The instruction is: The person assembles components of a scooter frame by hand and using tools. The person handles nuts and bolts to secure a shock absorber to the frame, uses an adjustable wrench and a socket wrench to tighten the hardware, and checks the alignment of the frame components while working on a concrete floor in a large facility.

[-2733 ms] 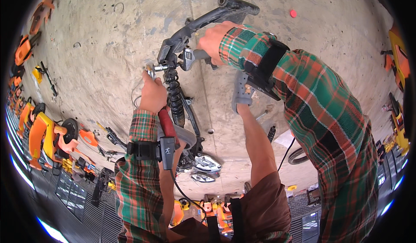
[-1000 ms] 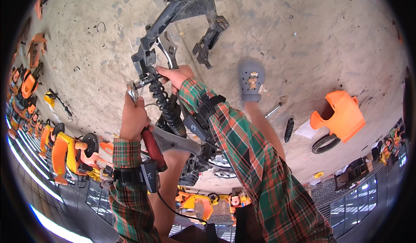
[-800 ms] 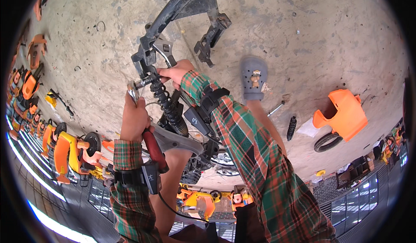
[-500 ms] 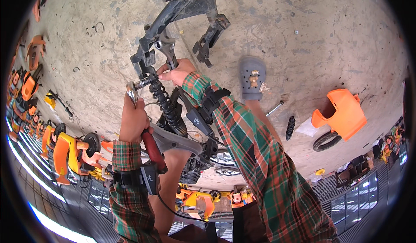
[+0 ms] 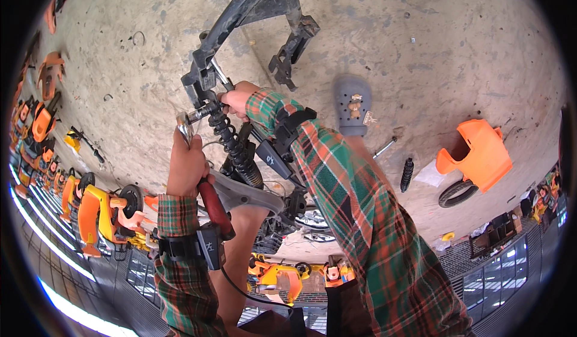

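My left hand (image 5: 186, 165) is closed around a ratchet wrench with a chrome head and a red grip (image 5: 214, 209). Its socket (image 5: 199, 113) points right, against the upper end of a black coil-spring shock absorber (image 5: 233, 147). That upper end meets a bracket on a scuffed black metal frame (image 5: 219, 36). On the other side of the joint, my right hand (image 5: 238, 99) grips a metal wrench (image 5: 220, 71), seen nearly edge-on and pointing up beside the frame. My right fingertips are partly hidden behind the shock's top, and the wrench's far end is hidden by the frame.
A grey clog (image 5: 351, 105) on my foot stands right of the frame. Farther right lie a metal rod tool (image 5: 384, 147), a loose shock absorber (image 5: 407, 174), a black tyre (image 5: 458, 195) and an orange shell (image 5: 478, 153). Yellow-orange ride-on vehicles (image 5: 99, 214) stand at left.
My right hand has shifted slightly left and turned the wrench, whose broad face showed before and now appears edge-on. My left hand keeps the ratchet wrench at the shock's top.
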The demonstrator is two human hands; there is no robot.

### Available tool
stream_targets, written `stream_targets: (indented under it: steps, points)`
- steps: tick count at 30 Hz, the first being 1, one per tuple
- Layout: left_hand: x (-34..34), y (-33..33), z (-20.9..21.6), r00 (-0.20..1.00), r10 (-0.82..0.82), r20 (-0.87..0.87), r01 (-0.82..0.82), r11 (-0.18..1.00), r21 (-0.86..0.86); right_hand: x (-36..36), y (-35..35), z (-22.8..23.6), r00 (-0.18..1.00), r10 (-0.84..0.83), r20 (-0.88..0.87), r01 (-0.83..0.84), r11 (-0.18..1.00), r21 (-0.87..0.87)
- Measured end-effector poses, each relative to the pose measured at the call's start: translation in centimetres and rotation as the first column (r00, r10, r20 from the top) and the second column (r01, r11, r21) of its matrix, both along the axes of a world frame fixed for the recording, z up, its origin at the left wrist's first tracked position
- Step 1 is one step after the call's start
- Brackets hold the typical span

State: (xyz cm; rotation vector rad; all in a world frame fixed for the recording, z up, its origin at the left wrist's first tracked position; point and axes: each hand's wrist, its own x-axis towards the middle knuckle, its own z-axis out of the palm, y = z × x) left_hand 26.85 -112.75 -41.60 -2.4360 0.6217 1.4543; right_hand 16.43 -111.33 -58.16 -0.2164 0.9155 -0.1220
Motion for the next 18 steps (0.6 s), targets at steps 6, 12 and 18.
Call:
stream_targets:
  steps: [6,12,18]
  points:
    - [0.4,0.1,0.6,1.000,-0.030,0.006,0.030,0.999,-0.022,0.0,1.7,0.3,0.993,-0.064,-0.099,0.045,0.982,-0.186]
    - [0.2,0.3,0.2,1.000,-0.006,-0.011,0.006,1.000,-0.010,-0.5,0.6,2.1,0.978,-0.184,-0.096,0.200,0.957,0.212]
    - [0.6,0.5,0.4,0.999,-0.040,-0.031,0.038,0.997,-0.065,-0.4,-0.7,1.3,0.995,-0.073,0.068,0.055,0.970,0.236]
